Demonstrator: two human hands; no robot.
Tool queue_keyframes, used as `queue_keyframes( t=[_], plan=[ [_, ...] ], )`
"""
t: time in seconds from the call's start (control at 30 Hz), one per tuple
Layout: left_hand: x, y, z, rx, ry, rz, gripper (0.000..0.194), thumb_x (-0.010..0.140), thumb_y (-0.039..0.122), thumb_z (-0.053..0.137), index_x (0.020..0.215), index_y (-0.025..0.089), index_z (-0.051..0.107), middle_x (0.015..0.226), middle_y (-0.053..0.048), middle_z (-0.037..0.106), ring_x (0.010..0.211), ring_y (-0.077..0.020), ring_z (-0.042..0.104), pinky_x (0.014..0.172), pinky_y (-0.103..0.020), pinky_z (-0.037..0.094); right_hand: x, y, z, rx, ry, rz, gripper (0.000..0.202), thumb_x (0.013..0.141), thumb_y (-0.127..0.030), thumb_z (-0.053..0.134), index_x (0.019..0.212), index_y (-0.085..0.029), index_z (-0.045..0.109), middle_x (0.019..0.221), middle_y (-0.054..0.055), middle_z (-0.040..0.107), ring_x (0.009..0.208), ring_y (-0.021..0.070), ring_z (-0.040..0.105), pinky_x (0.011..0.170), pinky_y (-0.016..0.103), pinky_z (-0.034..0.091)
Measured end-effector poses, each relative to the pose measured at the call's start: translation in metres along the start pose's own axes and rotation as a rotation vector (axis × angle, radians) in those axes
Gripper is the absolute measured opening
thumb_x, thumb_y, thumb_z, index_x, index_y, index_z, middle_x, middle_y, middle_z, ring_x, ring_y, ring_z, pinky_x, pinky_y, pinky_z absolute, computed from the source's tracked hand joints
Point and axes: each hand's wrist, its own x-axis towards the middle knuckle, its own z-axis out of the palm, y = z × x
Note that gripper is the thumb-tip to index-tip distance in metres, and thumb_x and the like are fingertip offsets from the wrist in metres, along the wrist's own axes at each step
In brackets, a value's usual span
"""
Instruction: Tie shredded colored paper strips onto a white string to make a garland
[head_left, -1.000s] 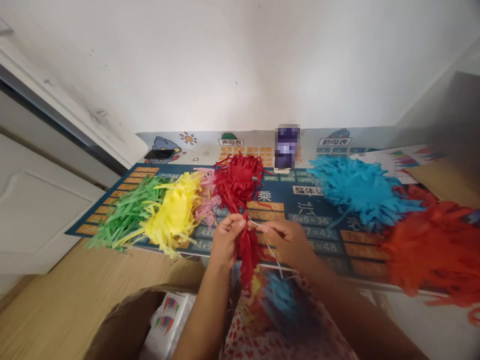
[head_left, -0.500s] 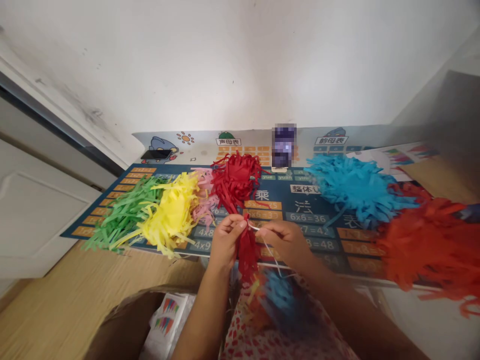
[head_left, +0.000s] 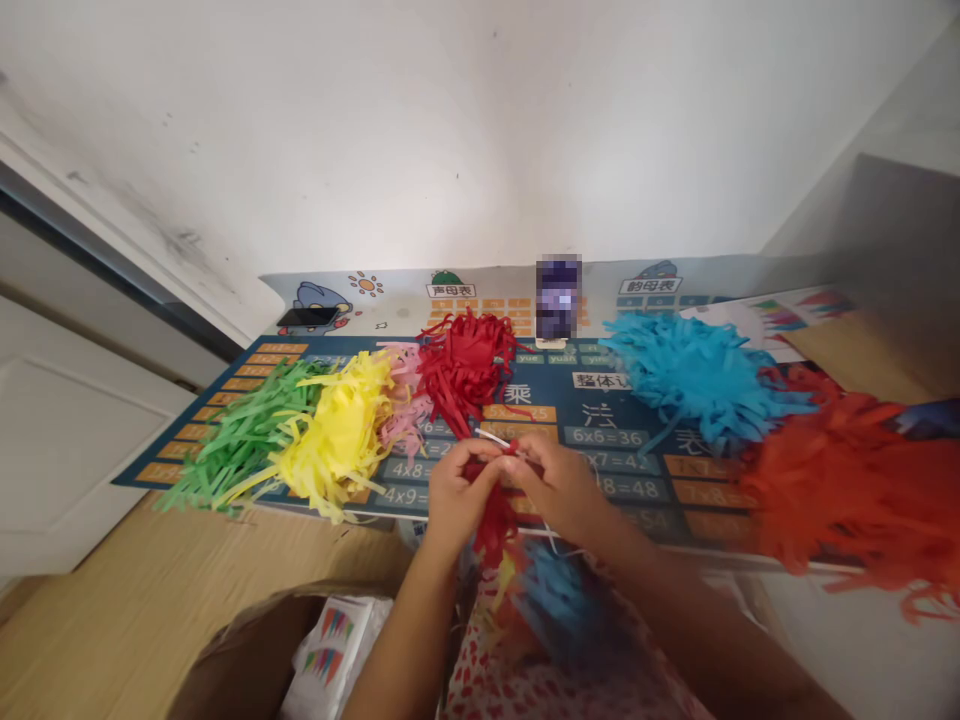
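Note:
Between both hands, over the table's front edge, is a red paper tassel (head_left: 493, 525) whose strips hang down. My left hand (head_left: 463, 492) pinches its top from the left. My right hand (head_left: 562, 488) is closed on the same top from the right, fingertips meeting the left thumb. A white string (head_left: 493, 437) sticks out above the fingers, and more of it dangles under my right hand. Exactly where the string passes through the tassel is hidden by the fingers. Below, blue, orange and yellow tassels (head_left: 555, 590) hang blurred in front of my lap.
On the table mat (head_left: 592, 510) lie green (head_left: 244, 430), yellow (head_left: 337, 430), pink (head_left: 407, 400), red (head_left: 469, 365), blue (head_left: 697, 375) and orange-red (head_left: 847, 480) paper tassels. A phone (head_left: 307, 316) lies back left; a pixelated device (head_left: 559, 298) stands against the wall. A cardboard box (head_left: 247, 640) holds printed packets (head_left: 330, 650).
My right hand has moved left against my left hand and now grips the tassel's top. The string, earlier stretched between the hands, now pokes out above them.

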Motion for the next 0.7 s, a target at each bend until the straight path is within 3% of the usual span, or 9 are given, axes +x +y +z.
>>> queue_keyframes(
  t=[0.07, 0.13, 0.23, 0.3, 0.47, 0.57, 0.63, 0.7],
  plan=[
    [-0.001, 0.001, 0.0, 0.15, 0.004, 0.125, 0.006, 0.081, 0.025, 0.068, 0.08, 0.02, 0.065, 0.088, -0.004, 0.072, 0.086, -0.0196, 0.065, 0.083, -0.033, 0.047, 0.0, 0.001, -0.001, 0.02, -0.056, 0.045, 0.027, 0.092, -0.039, 0.052, 0.11, -0.019, 0.057, 0.078, 0.001, 0.066, 0.069, 0.0167, 0.059, 0.062, 0.026, 0.037],
    [-0.002, 0.0, 0.0, 0.261, -0.005, 0.234, 0.004, 0.083, 0.023, 0.065, 0.081, 0.021, 0.062, 0.09, -0.004, 0.071, 0.088, -0.0201, 0.065, 0.085, -0.035, 0.046, 0.0, 0.003, -0.001, 0.086, -0.039, 0.058, 0.031, 0.092, -0.038, 0.052, 0.116, -0.019, 0.053, 0.083, 0.001, 0.066, 0.073, 0.0171, 0.06, 0.066, 0.027, 0.04],
    [-0.003, -0.001, 0.003, 0.325, -0.035, 0.299, 0.004, 0.085, 0.022, 0.064, 0.084, 0.021, 0.06, 0.086, -0.003, 0.068, 0.084, -0.0191, 0.063, 0.081, -0.033, 0.047, 0.001, 0.007, -0.001, 0.167, 0.013, 0.007, 0.017, 0.092, -0.031, 0.049, 0.098, -0.019, 0.059, 0.085, 0.002, 0.066, 0.077, 0.016, 0.06, 0.071, 0.027, 0.042],
    [-0.005, -0.001, 0.005, 0.329, -0.028, 0.301, 0.007, 0.084, 0.023, 0.065, 0.085, 0.021, 0.059, 0.083, -0.003, 0.066, 0.083, -0.0189, 0.063, 0.082, -0.033, 0.047, 0.002, 0.008, -0.001, 0.166, 0.017, -0.047, 0.018, 0.092, -0.026, 0.047, 0.082, -0.019, 0.06, 0.08, 0.001, 0.065, 0.076, 0.0148, 0.059, 0.071, 0.026, 0.041],
    [-0.007, 0.002, 0.015, 0.332, -0.099, 0.326, 0.008, 0.084, 0.024, 0.065, 0.092, 0.023, 0.064, 0.086, -0.004, 0.071, 0.086, -0.021, 0.065, 0.086, -0.036, 0.046, 0.0, 0.008, -0.013, 0.18, 0.171, -0.101, 0.021, 0.09, -0.024, 0.05, 0.073, -0.019, 0.061, 0.076, 0.001, 0.064, 0.074, 0.0149, 0.058, 0.07, 0.027, 0.043],
    [-0.007, 0.005, 0.019, 0.393, -0.195, 0.432, 0.008, 0.089, 0.025, 0.061, 0.093, 0.024, 0.068, 0.087, -0.004, 0.075, 0.084, -0.0209, 0.067, 0.093, -0.041, 0.041, -0.006, 0.004, -0.064, 0.194, 0.307, -0.076, 0.018, 0.089, -0.028, 0.055, 0.076, -0.019, 0.065, 0.088, 0.003, 0.069, 0.083, 0.0166, 0.062, 0.074, 0.028, 0.046],
    [-0.007, 0.009, 0.02, 0.46, -0.251, 0.503, 0.009, 0.09, 0.026, 0.062, 0.095, 0.024, 0.069, 0.09, -0.003, 0.077, 0.084, -0.0202, 0.068, 0.095, -0.042, 0.036, -0.013, -0.002, -0.121, 0.113, 0.435, 0.043, 0.02, 0.092, -0.03, 0.056, 0.082, -0.019, 0.069, 0.084, 0.003, 0.069, 0.073, 0.0138, 0.062, 0.066, 0.028, 0.045],
    [-0.008, 0.013, 0.021, 0.517, -0.309, 0.556, 0.009, 0.091, 0.027, 0.061, 0.095, 0.024, 0.069, 0.092, -0.003, 0.077, 0.084, -0.0195, 0.068, 0.093, -0.041, 0.034, -0.023, -0.013, -0.181, -0.034, 0.635, 0.053, 0.038, 0.1, -0.033, 0.043, 0.08, -0.014, 0.069, 0.081, 0.006, 0.068, 0.069, 0.0109, 0.06, 0.064, 0.03, 0.043]
  ],
)
